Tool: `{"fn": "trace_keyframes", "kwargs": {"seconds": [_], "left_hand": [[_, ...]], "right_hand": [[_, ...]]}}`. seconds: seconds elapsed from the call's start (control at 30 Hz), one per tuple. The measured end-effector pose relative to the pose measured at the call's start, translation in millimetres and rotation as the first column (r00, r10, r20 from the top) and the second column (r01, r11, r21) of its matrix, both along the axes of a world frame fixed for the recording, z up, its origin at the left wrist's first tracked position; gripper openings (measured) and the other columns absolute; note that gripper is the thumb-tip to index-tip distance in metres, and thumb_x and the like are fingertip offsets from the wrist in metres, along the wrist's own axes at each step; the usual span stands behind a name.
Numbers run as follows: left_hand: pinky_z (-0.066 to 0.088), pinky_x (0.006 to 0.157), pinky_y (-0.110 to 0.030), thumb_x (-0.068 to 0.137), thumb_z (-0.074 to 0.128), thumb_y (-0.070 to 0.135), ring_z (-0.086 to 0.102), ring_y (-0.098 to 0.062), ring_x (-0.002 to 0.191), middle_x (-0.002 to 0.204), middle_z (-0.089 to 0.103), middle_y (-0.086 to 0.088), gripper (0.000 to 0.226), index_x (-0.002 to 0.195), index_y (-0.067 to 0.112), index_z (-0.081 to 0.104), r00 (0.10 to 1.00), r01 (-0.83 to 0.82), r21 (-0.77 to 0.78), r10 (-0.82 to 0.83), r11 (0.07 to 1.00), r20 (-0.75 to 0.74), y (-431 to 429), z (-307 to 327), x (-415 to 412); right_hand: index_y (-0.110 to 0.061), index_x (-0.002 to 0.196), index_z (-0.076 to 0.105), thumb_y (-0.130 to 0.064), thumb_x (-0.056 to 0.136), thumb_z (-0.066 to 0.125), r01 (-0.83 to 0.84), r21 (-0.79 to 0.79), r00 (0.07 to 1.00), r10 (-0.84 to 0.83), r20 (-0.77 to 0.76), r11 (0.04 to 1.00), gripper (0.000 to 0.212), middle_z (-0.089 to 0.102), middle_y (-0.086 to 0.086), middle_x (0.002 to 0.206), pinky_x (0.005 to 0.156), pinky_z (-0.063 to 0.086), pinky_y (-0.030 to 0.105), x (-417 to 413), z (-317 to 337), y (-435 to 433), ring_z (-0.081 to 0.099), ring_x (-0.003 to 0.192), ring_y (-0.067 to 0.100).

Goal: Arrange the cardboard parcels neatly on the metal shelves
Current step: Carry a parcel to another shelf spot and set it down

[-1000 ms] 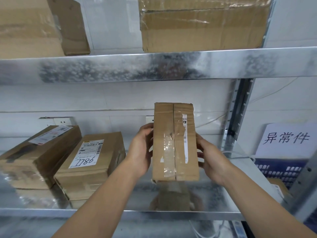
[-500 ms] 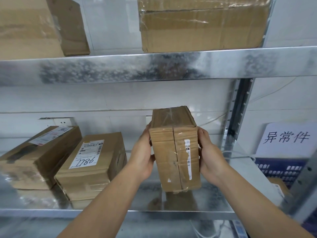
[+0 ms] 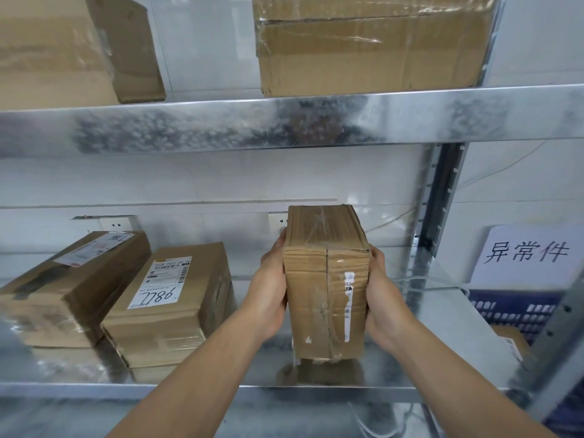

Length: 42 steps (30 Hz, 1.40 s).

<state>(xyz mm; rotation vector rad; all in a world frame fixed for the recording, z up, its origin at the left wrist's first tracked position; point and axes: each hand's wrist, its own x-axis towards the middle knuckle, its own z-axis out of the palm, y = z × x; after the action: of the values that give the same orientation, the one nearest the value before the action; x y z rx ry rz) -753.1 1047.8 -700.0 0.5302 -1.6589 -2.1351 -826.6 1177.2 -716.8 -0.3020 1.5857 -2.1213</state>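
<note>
Left hand (image 3: 268, 295) and right hand (image 3: 384, 306) clamp the parcel (image 3: 325, 298) by its sides, upright, its lower end on or just above the shelf (image 3: 442, 330). Placing seems in hand; next it wants setting down square, near the labelled parcel (image 3: 170, 298).

Taped parcel (image 3: 327, 298) clasped between left hand (image 3: 270, 292) and right hand (image 3: 380, 298), low over lower shelf (image 3: 221, 390); two labelled parcels (image 3: 170, 298) lying at left.

Both forearms reach forward, left hand (image 3: 271, 290) and right hand (image 3: 383, 300) gripping the parcel's (image 3: 325, 298) opposite sides.
</note>
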Motion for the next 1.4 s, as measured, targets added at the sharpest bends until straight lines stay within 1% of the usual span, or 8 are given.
{"fn": "trace_keyframes", "kwargs": {"seconds": [0.13, 0.53, 0.7, 0.83, 1.0, 1.1, 1.2, 1.4], "left_hand": [[0.047, 0.106, -0.041, 0.105, 0.039, 0.052, 0.065, -0.019, 0.118, 0.109, 0.078, 0.005, 0.045, 0.119, 0.027, 0.073, 1.000, -0.014, 0.033, 0.013, 0.999, 0.019, -4, -5, 1], [0.051, 0.071, -0.031, 0.106, 0.045, 0.031, 0.056, -0.018, 0.116, 0.112, 0.069, 0.003, 0.025, 0.110, 0.020, 0.067, 0.990, -0.030, 0.085, 0.041, 0.996, -0.136, -28, 14, -5], [0.050, 0.104, -0.054, 0.105, 0.038, 0.056, 0.066, -0.029, 0.118, 0.124, 0.071, -0.010, 0.058, 0.129, 0.009, 0.061, 0.995, -0.021, 0.116, 0.032, 0.993, -0.095, -22, 19, 0], [0.055, 0.091, -0.048, 0.104, 0.036, 0.059, 0.074, -0.030, 0.098, 0.109, 0.077, -0.013, 0.059, 0.115, 0.018, 0.076, 0.996, 0.029, 0.147, -0.016, 0.989, -0.092, -19, 21, 5], [0.056, 0.085, -0.044, 0.106, 0.041, 0.034, 0.072, -0.021, 0.089, 0.099, 0.074, -0.003, 0.035, 0.095, 0.026, 0.073, 0.983, 0.011, 0.072, 0.002, 0.997, -0.185, -9, 19, 7], [0.052, 0.100, -0.050, 0.107, 0.041, 0.030, 0.067, -0.022, 0.105, 0.109, 0.071, 0.001, 0.020, 0.111, 0.027, 0.061, 0.968, -0.034, 0.029, 0.040, 0.999, -0.249, -6, 8, 5], [0.052, 0.101, -0.049, 0.106, 0.040, 0.037, 0.068, -0.020, 0.105, 0.109, 0.072, 0.002, 0.021, 0.116, 0.029, 0.058, 0.972, -0.062, 0.008, 0.062, 0.998, -0.227, -1, -8, 6], [0.048, 0.107, -0.053, 0.083, 0.053, 0.061, 0.067, -0.028, 0.116, 0.123, 0.071, -0.009, 0.060, 0.130, 0.024, 0.061, 0.985, -0.051, -0.002, 0.050, 0.999, -0.165, -2, -10, 3]], "right_hand": [[-0.043, 0.109, 0.054, -0.046, 0.108, 0.041, -0.038, 0.092, 0.997, 0.044, -0.062, 0.995, 0.013, 0.071, 0.007, 0.098, 0.104, 0.052, 0.050, -6, 1, 7, 0.067, 0.097, 0.024], [-0.029, 0.106, 0.061, 0.000, 0.096, 0.035, -0.103, -0.025, 0.993, 0.101, -0.057, 0.994, 0.039, 0.055, -0.007, 0.057, 0.064, 0.035, 0.033, -25, 33, 25, 0.052, 0.055, 0.011], [-0.023, 0.104, 0.065, -0.019, 0.102, 0.046, -0.087, -0.110, 0.994, 0.080, -0.068, 0.990, 0.019, 0.067, -0.002, 0.092, 0.086, 0.040, 0.043, -24, 38, 20, 0.060, 0.081, 0.015], [-0.018, 0.130, 0.062, -0.040, 0.106, 0.045, -0.059, -0.112, 0.994, 0.048, -0.103, 0.992, 0.037, 0.062, 0.001, 0.098, 0.077, 0.046, 0.030, -22, 38, 15, 0.062, 0.085, 0.008], [-0.038, 0.114, 0.076, -0.056, 0.104, 0.042, -0.084, -0.097, 0.990, 0.072, -0.124, 0.992, 0.039, 0.071, 0.010, 0.125, 0.110, 0.046, 0.043, -9, 41, 12, 0.064, 0.123, 0.018], [-0.040, 0.092, 0.080, -0.054, 0.103, 0.040, -0.092, -0.153, 0.989, 0.072, -0.129, 0.984, 0.043, 0.077, -0.002, 0.110, 0.095, 0.053, 0.039, 1, 40, 10, 0.070, 0.112, 0.018], [-0.028, 0.109, 0.074, -0.056, 0.102, 0.042, -0.051, -0.152, 0.996, 0.039, -0.082, 0.987, 0.043, 0.077, 0.005, 0.108, 0.086, 0.055, 0.039, 2, 29, 8, 0.073, 0.104, 0.023], [-0.029, 0.100, 0.073, -0.052, 0.103, 0.042, -0.075, -0.171, 0.997, 0.073, -0.021, 0.982, 0.039, 0.079, 0.000, 0.092, 0.075, 0.053, 0.035, 0, 21, 10, 0.076, 0.081, 0.014]]}}
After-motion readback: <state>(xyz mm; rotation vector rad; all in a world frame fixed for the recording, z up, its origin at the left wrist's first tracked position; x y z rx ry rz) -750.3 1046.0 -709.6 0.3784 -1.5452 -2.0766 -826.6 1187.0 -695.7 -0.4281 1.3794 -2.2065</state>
